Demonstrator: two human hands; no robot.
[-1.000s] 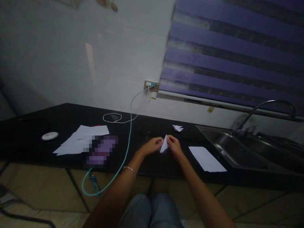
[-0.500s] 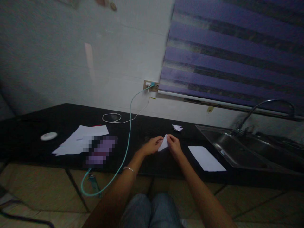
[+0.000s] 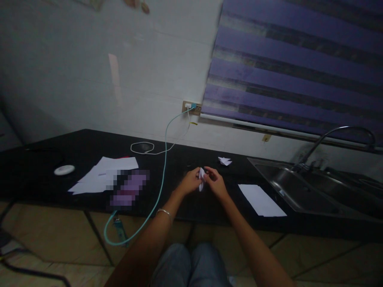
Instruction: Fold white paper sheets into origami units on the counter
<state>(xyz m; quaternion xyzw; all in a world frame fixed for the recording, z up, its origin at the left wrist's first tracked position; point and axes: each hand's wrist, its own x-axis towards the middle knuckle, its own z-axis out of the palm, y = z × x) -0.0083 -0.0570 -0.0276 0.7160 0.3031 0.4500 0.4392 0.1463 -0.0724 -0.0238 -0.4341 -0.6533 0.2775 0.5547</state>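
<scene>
A small folded white paper (image 3: 201, 184) is held upright between my two hands, above the dark counter. My left hand (image 3: 191, 181) grips its left side, fingers closed round the edge. From the other side my right hand (image 3: 216, 182) pinches it, with the fingertips near its upper part. The paper looks narrow and pointed at the top. Behind my right hand sits a folded paper boat (image 3: 224, 161) on the counter. To the right lies a stack of white paper (image 3: 261, 200), flat near the sink.
A steel sink (image 3: 287, 193) with a curved faucet (image 3: 323, 141) takes up the right side. Loose white sheets (image 3: 98, 177), a blurred-out purple object (image 3: 130, 191) and a white round disc (image 3: 64, 170) lie on the left. A teal cable (image 3: 161, 183) hangs over the counter's front edge.
The folded paper has turned from a broad triangle to a narrow, edge-on shape. My right hand's fingers have shifted on it. The view has moved slightly.
</scene>
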